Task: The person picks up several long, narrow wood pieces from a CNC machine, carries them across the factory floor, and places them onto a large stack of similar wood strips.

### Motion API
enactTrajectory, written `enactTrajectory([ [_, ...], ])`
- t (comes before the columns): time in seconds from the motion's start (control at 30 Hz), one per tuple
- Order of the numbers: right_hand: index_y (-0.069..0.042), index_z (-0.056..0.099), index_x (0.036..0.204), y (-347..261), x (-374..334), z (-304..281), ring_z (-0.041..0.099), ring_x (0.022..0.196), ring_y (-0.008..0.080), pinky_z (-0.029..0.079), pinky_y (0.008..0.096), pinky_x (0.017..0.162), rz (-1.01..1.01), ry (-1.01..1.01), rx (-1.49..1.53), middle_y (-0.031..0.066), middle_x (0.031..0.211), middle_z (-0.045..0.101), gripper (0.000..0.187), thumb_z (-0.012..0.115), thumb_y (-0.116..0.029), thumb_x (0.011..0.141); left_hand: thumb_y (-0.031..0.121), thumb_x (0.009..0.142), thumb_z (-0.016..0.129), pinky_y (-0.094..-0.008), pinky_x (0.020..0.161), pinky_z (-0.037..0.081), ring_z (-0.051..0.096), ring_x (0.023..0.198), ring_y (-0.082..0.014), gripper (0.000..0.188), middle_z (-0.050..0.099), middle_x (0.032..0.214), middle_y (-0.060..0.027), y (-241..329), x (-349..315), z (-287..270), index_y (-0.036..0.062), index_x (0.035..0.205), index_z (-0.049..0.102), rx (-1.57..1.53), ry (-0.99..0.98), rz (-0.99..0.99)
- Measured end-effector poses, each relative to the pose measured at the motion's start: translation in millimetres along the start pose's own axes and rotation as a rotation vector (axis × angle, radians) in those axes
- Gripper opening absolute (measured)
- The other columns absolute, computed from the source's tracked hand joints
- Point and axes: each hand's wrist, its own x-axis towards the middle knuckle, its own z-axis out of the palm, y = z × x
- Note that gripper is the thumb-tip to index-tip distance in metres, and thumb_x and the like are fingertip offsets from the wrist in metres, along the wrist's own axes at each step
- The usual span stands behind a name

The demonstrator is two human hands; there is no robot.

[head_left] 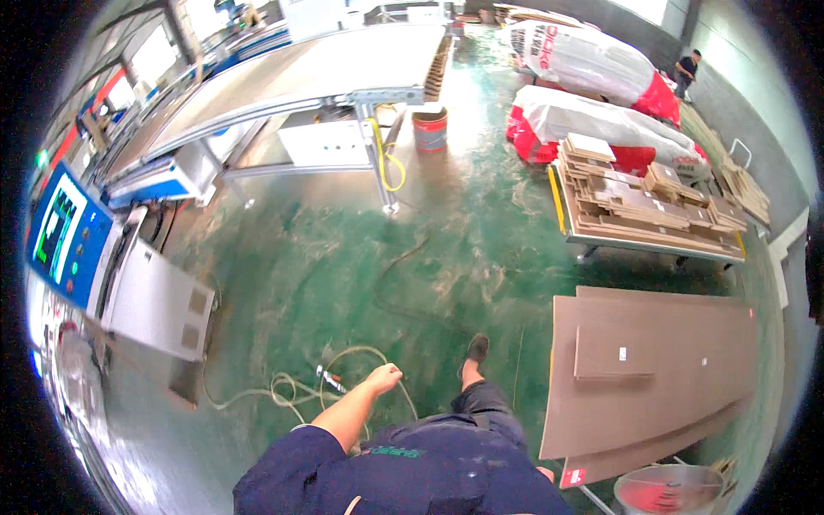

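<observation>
My left hand (384, 378) hangs in front of me over the green floor, its fingers curled, and nothing shows in it. Below it on the floor lies a loosely looped pale hose (283, 390). An air blow gun (330, 379), or a similar small nozzle tool, rests by the loops. Only a sliver of my right hand (547, 474) shows beside my body; its fingers are hidden. The nearest things to it are large brown boards (652, 403), stacked flat, with a smaller brown panel (614, 352) on top.
A control cabinet (154, 296) with a blue screen panel (64, 236) stands left. Ahead are a long machine table (300, 73) and a red-grey bucket (430, 130). A cart of cut boards (644, 210), wrapped stacks (601, 124) and a distant person (686, 73) are right.
</observation>
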Motion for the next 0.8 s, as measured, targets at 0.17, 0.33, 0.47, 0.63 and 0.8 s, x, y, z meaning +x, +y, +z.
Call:
enactTrajectory([
  [0.17,-0.006,0.054,0.066,-147.5,62.6,54.0,0.053,0.047,0.022,0.04,0.0379,0.039,-0.042,-0.079,0.033,0.011,0.055,0.054,0.017,0.056,-0.016,0.079,0.035,0.081,0.055,-0.0399,0.083,0.048,0.062,0.095,-0.0307,0.038,0.066,0.1,-0.0154,13.9,107.4,-36.7,0.0063,0.105,0.063,0.226,-0.032,-0.09],
  [0.33,-0.007,0.054,0.062,-414.1,142.1,70.7,0.05,0.042,0.0194,0.036,0.0366,0.035,-0.196,-0.201,0.219,0.0084,0.05,0.05,0.019,0.055,-0.013,0.079,0.03,0.083,0.058,-0.0337,0.057,0.048,0.06,0.066,-0.0179,0.031,0.065,0.079,-0.007,98.4,165.3,-89.4,0.0037,0.098,0.063,-0.179,-0.043,-0.216],
  [0.47,-0.004,0.063,0.085,-673.6,160.3,89.7,0.056,0.053,0.0182,0.044,0.0327,0.046,-0.666,0.117,-0.254,0.0073,0.065,0.06,0.014,0.056,-0.014,0.08,0.028,0.084,0.057,-0.0339,0.054,0.046,0.059,0.064,-0.017,0.026,0.063,0.077,-0.0054,151.3,218.1,-113.2,0.0042,0.095,0.062,-0.269,0.017,-0.278],
  [0.63,-0.002,0.058,0.099,-911.5,175.8,124.7,0.056,0.064,0.0109,0.046,0.0244,0.054,-0.859,-0.194,0.247,0.0036,0.079,0.06,0.018,0.059,-0.009,0.082,0.024,0.085,0.056,-0.0318,0.05,0.044,0.057,0.06,-0.0172,0.021,0.059,0.072,-0.0044,193.4,361.8,-148.5,0.0046,0.09,0.06,-0.292,-0.269,-0.399],
  [0.8,-0.003,0.058,0.095,-965.1,259.0,139.7,0.055,0.058,0.0134,0.044,0.0285,0.049,-0.863,-0.186,0.042,0.0038,0.071,0.058,0.014,0.061,-0.012,0.084,0.028,0.083,0.055,-0.0358,0.048,0.042,0.054,0.053,-0.0199,0.025,0.059,0.067,-0.0071,347.0,525.6,-220.3,0.0038,0.083,0.06,-0.261,-0.281,-0.263],
])
